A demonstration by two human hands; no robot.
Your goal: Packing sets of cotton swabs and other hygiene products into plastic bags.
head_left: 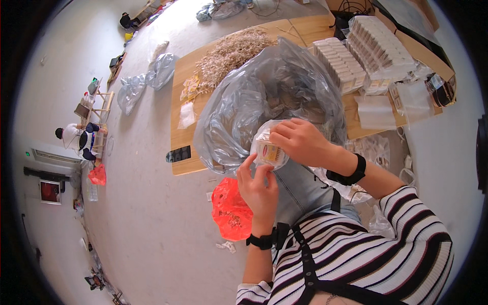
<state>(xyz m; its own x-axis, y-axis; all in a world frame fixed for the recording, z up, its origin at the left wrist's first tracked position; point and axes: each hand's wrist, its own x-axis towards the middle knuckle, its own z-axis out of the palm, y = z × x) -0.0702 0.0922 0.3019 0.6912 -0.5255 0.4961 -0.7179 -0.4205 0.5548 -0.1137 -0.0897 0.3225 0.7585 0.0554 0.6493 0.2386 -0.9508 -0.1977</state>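
Note:
Both hands are on a small clear plastic packet (269,151) with a yellow and white printed label, held above my lap. My right hand (300,141) pinches its upper part, fingers curled over the edge. My left hand (258,188) grips the lower edge between thumb and fingers, partly from beneath. What lies inside the packet is hard to make out. Just beyond my hands a large translucent grey plastic bag (229,114) gapes open at the table's edge, its contents mostly hidden by folds.
On the wooden table (183,162) lie a heap of small thin pale sticks (234,53), yellow printed cards (190,87) and a dark phone-like object (178,154). Stacked packs (378,48) and clear bags (376,112) fill its right side. A red plastic bag (231,208) is at left below; another person (84,137) sits far left.

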